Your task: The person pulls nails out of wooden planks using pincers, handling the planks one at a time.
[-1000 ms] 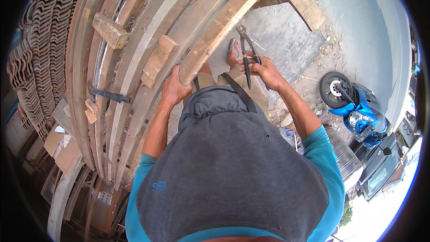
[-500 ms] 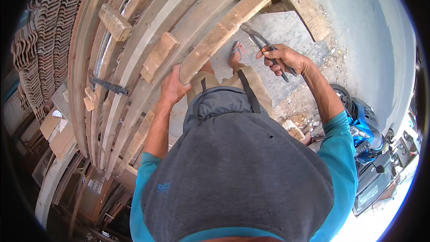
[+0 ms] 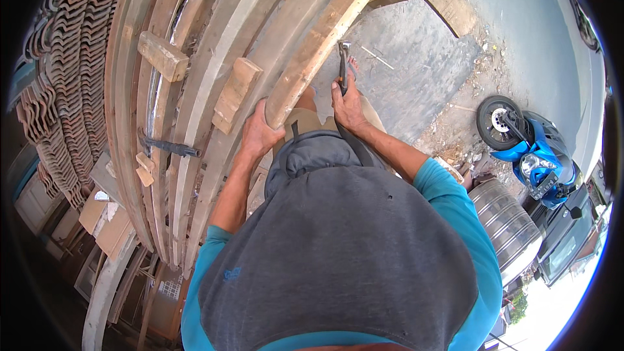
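- Outdoors: grey ground slab (image 3: 416,65), bare to the right of the timber stack (image 3: 224,45), with long beams bowed by the lens.
- Beyond the stack's left edge, rows of wavy roof tiles (image 3: 75,71).
- Well apart from the slab's right edge, a blue motorbike (image 3: 536,156).
- Along the stack's right edge, the outermost beam (image 3: 321,52).
- On top of the stack, two wooden blocks (image 3: 237,94); lower, toward its left edge, a hammer (image 3: 172,148).
- Left hand (image 3: 262,129) closed around the outermost beam's near end, fingertips hidden.
- Right hand (image 3: 349,109) wrapped around pincers (image 3: 343,68), close by that beam's right edge; contact impossible to tell.
- Apparent step: steadying the beam, pincers ready.
- Next move: probably calling for firm left hold, careful pincer placement.
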Demonstrator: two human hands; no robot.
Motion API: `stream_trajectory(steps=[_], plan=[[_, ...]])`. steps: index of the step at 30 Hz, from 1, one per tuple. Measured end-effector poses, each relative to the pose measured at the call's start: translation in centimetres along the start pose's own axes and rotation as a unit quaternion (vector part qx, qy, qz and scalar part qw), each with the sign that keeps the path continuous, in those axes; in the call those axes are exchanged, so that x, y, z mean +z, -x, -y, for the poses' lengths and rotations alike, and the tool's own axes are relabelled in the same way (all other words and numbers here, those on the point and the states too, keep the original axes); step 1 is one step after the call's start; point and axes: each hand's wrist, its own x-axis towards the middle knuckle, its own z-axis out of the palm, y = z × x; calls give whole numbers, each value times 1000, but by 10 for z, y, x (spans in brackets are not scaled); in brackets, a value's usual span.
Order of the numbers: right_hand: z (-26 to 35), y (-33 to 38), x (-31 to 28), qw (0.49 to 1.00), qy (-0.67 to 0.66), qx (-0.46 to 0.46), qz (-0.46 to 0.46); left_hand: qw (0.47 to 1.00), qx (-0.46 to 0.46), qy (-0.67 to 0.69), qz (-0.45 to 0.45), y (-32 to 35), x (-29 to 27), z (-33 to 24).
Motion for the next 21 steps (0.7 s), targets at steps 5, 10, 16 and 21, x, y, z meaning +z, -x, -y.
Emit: stream_trajectory(steps=[5,10,16,21], plan=[[0,9,-50,985,-114,85,102,1000,9,8,3,-3,2,9],[52,-14,-107,968,-133,123,173,1000,16,4,0,-2,-1,6],[65,-54,-137,956,121,63,258,1000,0,28,7,4,-4,-1],[71,-67,-157,929,276,-59,238,999,-6,35,-9,6,-4,-4]])
